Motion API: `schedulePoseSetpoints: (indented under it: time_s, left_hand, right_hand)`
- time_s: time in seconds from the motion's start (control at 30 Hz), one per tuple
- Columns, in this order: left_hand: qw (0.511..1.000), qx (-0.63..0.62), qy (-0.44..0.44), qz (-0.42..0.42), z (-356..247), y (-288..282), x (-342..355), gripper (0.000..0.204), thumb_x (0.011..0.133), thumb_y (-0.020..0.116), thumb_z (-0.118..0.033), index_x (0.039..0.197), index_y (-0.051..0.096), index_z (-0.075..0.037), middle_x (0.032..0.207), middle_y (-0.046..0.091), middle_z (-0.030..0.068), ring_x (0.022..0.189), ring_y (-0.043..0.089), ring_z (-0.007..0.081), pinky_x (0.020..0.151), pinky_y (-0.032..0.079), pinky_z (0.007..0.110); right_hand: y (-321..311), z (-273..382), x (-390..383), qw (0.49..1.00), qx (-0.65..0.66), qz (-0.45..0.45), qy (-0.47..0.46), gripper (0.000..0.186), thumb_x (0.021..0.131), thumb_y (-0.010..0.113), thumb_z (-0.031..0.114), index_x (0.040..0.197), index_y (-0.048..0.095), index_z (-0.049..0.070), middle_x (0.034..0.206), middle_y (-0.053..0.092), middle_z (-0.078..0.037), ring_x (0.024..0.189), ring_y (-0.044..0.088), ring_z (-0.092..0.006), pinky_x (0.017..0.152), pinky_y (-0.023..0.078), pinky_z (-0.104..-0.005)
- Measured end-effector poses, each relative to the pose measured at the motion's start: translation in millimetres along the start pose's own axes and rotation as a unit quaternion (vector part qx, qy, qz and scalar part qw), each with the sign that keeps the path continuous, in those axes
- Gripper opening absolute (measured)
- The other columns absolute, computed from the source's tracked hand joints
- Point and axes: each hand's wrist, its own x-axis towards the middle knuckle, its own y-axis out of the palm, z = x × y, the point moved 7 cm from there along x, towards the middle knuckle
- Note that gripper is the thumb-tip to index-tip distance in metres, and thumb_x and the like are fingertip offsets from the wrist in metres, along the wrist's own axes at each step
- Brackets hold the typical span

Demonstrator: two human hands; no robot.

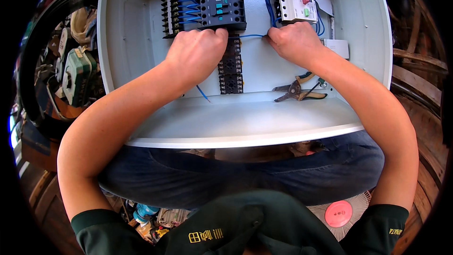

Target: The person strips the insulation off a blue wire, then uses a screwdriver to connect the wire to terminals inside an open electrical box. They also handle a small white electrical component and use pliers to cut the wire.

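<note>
A blue wire [253,35] stretches between my two hands inside a grey metal enclosure [278,138]. My left hand [198,53] is closed on it just below the black contactors [221,9], its fingertips hidden. A bare-tipped blue wire end [203,93] pokes out beneath that hand; whether it belongs to the same wire cannot be seen. My right hand [298,40] pinches the wire's other side, under the white breakers [296,7] with red and green buttons. Black relay sockets [231,68] sit in a column between the hands, partly covered by the left one.
Wire-stripping pliers [296,89] lie on the enclosure floor, beside a screwdriver [316,86]. A terminal strip [171,9] with blue wires stands left of the contactors. A white box [337,48] is by the right wall. Outside are a green case [78,76] and a fan with a pink centre [338,213].
</note>
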Motion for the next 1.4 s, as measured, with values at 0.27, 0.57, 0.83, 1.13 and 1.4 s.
schedulePoseSetpoints:
  time_s: [0.27,0.57,0.83,1.13,1.4]
  left_hand:
    - [0.988,-0.114,-0.096,0.036,12,-3,-7,0.025,0.099,0.062,-0.023,0.087,0.065,-0.001,0.079,0.070,0.0213,0.073,0.068,0.0426,0.067,0.056,0.051]
    - [0.998,-0.059,-0.020,-0.033,1,4,5,0.018,0.096,0.065,-0.025,0.092,0.070,-0.008,0.073,0.071,0.0127,0.065,0.069,0.0357,0.060,0.056,0.045]
    - [0.996,-0.047,-0.003,-0.074,-3,0,7,0.016,0.093,0.068,-0.025,0.089,0.072,-0.010,0.072,0.070,0.0116,0.063,0.068,0.0348,0.058,0.055,0.045]
    - [0.997,-0.050,0.006,-0.065,-2,1,5,0.017,0.095,0.066,-0.024,0.090,0.071,-0.008,0.076,0.071,0.0117,0.064,0.068,0.0346,0.058,0.056,0.044]
    - [0.994,-0.055,0.039,-0.086,-9,-4,7,0.019,0.094,0.067,-0.022,0.085,0.066,-0.006,0.074,0.069,0.0122,0.064,0.067,0.0357,0.059,0.055,0.046]
  right_hand:
    - [0,1,1,0.998,0.028,0.043,0.035,0.018,0.090,0.063,0.016,0.081,0.071,0.003,0.068,0.069,-0.019,0.064,0.070,-0.0367,0.059,0.056,-0.0456]
    - [-7,6,3,0.997,0.019,0.062,0.035,0.016,0.087,0.063,0.014,0.078,0.071,0.003,0.069,0.070,-0.018,0.064,0.070,-0.0365,0.060,0.056,-0.0454]
    - [-23,9,6,0.992,0.023,0.121,0.040,0.018,0.088,0.066,0.018,0.082,0.074,0.002,0.075,0.071,-0.020,0.074,0.072,-0.0373,0.067,0.057,-0.0462]
    - [-70,19,-61,0.980,0.016,0.198,-0.013,0.019,0.083,0.072,0.017,0.092,0.072,0.000,0.089,0.070,-0.016,0.091,0.070,-0.0345,0.074,0.058,-0.0448]
    - [-2,27,-79,0.950,-0.065,0.272,-0.140,0.016,0.079,0.070,0.010,0.093,0.068,0.001,0.084,0.069,-0.010,0.086,0.069,-0.0278,0.069,0.057,-0.0396]
